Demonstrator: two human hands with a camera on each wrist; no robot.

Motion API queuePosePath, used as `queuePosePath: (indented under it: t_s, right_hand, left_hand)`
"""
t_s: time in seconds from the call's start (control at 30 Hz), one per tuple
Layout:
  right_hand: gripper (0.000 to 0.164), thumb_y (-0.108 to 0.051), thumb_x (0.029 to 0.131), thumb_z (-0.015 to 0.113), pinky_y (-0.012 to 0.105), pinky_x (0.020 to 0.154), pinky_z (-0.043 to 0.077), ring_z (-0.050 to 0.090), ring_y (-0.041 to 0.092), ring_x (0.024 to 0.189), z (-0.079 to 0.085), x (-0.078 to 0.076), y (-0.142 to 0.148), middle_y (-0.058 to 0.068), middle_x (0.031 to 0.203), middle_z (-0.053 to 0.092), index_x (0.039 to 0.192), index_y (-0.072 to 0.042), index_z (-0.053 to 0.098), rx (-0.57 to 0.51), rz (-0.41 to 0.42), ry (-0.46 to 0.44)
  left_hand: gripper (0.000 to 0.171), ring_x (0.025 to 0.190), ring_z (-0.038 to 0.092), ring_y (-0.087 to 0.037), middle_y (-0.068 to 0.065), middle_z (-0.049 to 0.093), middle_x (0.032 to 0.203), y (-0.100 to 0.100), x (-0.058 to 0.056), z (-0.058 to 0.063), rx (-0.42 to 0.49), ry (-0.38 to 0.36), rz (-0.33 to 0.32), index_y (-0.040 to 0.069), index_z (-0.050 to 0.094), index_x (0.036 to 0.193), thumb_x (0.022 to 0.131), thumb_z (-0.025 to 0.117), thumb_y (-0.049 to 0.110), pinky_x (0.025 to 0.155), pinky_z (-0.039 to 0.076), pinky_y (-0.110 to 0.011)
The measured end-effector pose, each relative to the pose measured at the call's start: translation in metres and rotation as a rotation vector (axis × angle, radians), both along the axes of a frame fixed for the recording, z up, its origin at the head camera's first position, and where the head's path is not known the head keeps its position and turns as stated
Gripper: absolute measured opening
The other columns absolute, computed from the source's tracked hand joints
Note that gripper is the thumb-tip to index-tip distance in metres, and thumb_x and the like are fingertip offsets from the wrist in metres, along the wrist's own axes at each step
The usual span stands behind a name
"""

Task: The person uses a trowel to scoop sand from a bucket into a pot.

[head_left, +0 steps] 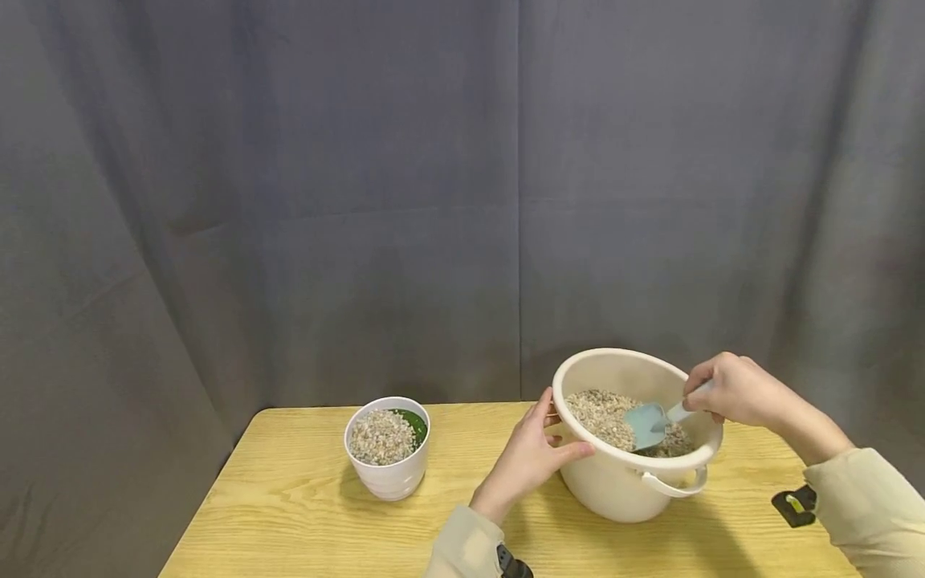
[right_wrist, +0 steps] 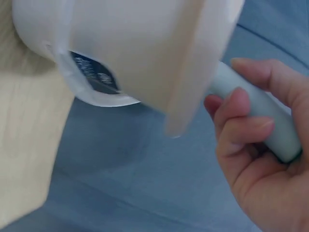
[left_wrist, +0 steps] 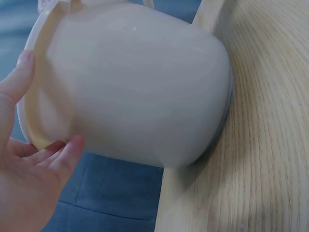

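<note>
A cream bucket with pale gravel inside stands on the table, its mouth leaning toward the right. My left hand holds its left side, thumb at the rim and fingers against the outer wall; the left wrist view shows this hand close up. In my right hand is the handle of a light blue scoop, whose blade lies on the gravel. Curled fingers of the right hand wrap the handle in the right wrist view; there the bucket wall hides the blade.
A white ribbed pot stands left of the bucket, with similar gravel and a dark green patch inside. The bucket's carrying handle hangs at its front. Behind the wooden table hangs a grey curtain.
</note>
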State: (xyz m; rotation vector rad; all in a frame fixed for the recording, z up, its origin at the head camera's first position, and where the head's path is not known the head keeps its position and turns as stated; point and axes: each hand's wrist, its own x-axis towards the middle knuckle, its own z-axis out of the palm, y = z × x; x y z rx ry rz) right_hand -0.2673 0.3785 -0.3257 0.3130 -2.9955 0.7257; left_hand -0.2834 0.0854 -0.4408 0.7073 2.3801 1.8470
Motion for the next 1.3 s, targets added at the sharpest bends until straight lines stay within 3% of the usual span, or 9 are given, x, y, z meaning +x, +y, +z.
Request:
queuePosePath:
  t_s: [0.23,0.7,0.93,1.3]
  right_hand:
    - [0.014,-0.009,0.080,0.074,0.024,0.043,0.043,0.051,0.011,0.050,-0.017,0.001,0.006,0.007,0.062,0.059,0.089,0.002,0.072,-0.291,-0.012,-0.072]
    - [0.019,-0.007,0.083,0.072,0.022,0.045,0.040,0.047,0.009,0.052,-0.023,-0.001,-0.007,0.004,0.062,0.056,0.091,0.010,0.069,-0.501,-0.030,-0.101]
    - [0.018,-0.006,0.085,0.069,0.021,0.043,0.041,0.049,0.009,0.050,-0.027,0.004,-0.012,0.003,0.058,0.057,0.092,0.011,0.069,-0.542,-0.074,-0.099]
    - [0.021,-0.010,0.087,0.071,0.023,0.048,0.045,0.052,0.011,0.055,-0.029,0.018,-0.011,0.003,0.065,0.061,0.095,0.010,0.069,-0.636,-0.114,-0.076]
  left_hand:
    - [0.104,0.108,0.061,-0.016,0.001,0.051,0.135,-0.001,-0.002,-0.003,0.042,-0.020,0.000,0.020,0.021,0.157,0.075,0.083,0.039,0.085,0.052,-0.023]
    - [0.102,0.096,0.064,-0.010,0.000,0.052,0.135,0.000,-0.001,-0.001,0.073,-0.045,-0.013,0.021,0.022,0.157,0.077,0.083,0.037,0.082,0.053,-0.023]
    - [0.103,0.101,0.063,-0.014,0.001,0.052,0.135,0.000,-0.001,-0.001,0.055,-0.030,-0.015,0.020,0.021,0.157,0.077,0.083,0.038,0.082,0.053,-0.022]
    - [0.101,0.106,0.062,-0.017,0.001,0.052,0.134,0.000,-0.001,-0.001,0.047,-0.010,-0.007,0.020,0.023,0.157,0.078,0.082,0.040,0.084,0.052,-0.022]
